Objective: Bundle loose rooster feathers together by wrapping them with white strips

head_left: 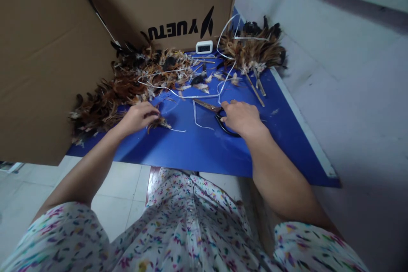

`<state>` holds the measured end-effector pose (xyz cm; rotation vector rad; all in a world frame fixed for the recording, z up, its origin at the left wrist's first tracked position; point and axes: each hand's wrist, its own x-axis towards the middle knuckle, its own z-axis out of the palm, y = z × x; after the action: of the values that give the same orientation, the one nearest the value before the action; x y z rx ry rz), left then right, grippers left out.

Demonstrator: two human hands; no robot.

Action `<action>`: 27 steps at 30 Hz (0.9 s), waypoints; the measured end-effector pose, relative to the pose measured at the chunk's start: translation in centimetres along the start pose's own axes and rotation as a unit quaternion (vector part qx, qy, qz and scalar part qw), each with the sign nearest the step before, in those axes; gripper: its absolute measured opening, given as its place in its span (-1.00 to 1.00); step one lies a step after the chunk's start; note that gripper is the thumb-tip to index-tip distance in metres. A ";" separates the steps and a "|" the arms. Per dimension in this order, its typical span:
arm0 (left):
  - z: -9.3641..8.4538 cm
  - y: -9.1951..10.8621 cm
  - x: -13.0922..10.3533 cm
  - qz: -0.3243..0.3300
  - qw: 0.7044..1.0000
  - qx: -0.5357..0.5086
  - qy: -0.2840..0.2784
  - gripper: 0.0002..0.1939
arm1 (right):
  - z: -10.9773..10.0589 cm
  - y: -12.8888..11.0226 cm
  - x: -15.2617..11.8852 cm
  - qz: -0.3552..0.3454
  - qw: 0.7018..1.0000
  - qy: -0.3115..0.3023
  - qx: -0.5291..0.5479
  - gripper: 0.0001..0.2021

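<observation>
Head view: smooth blue table (pixel 204 148) strewn with fluffy brown feathers (pixel 127 80). Left hand (pixel 137 117) curled, pinching small feather bundle (pixel 158 123) beside the heap. Right hand (pixel 241 117) palm-down, fingers on black-handled metal scissors (pixel 219 119) mid-table; grip unclear.

small feather bundle (pixel 158 123): brown, lying flat on the blue board, quills pointing toward 3 o'clock | scissors (pixel 214 113): black-handled, lying flat at the bundle's 3 o'clock, blades pointing toward 10 o'clock
</observation>
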<state>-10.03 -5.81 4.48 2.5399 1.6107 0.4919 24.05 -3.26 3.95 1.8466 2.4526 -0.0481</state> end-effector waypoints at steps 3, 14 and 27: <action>1.4 0.9 -0.1 0.058 0.991 0.082 -0.085 -0.75 | 0.0 0.0 0.0 -0.001 1.000 0.002 0.000 -0.65; -0.3 1.8 1.2 0.015 0.995 -0.050 0.085 -0.80 | 0.0 -0.1 0.0 -0.003 1.000 0.005 0.005 -0.66; -13.8 -7.8 -4.7 -0.054 0.961 0.178 0.207 -0.77 | 0.1 -0.1 0.0 0.000 1.000 0.010 0.014 -0.66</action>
<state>-22.99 -7.84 14.53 2.7064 2.1417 0.8362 23.95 -3.27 3.80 1.8675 2.4789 -0.0646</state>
